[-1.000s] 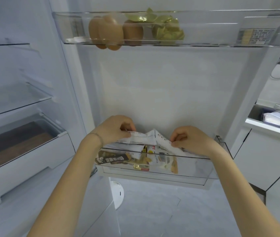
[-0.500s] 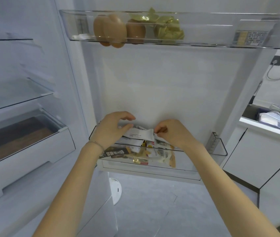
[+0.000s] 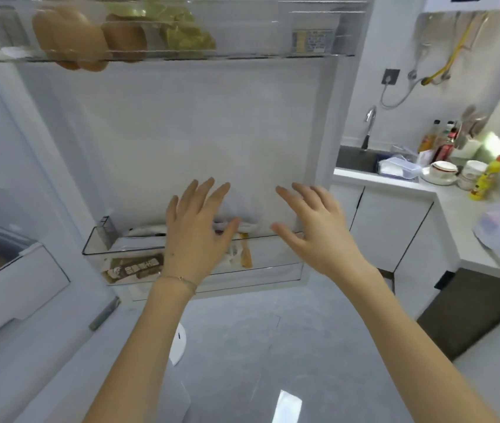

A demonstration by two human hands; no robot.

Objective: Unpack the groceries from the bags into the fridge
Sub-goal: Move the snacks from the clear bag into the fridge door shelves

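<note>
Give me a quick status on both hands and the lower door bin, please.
Left hand open, right hand open, both empty. Snack packets sitting in lower door bin. Nothing blocking the bin.

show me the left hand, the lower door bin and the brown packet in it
left hand (image 3: 195, 239), head view, back of the hand
door bin (image 3: 276, 259), head view, bare clear front wall
brown packet (image 3: 138, 269), head view, middle of its printed face

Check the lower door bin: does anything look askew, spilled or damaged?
Nothing looks spilled or damaged. The packets in the lower door bin lie jumbled: the brown packet slants along the front wall, and a white packet reaches up to the rim. The left hand and right hand hold nothing.
</note>
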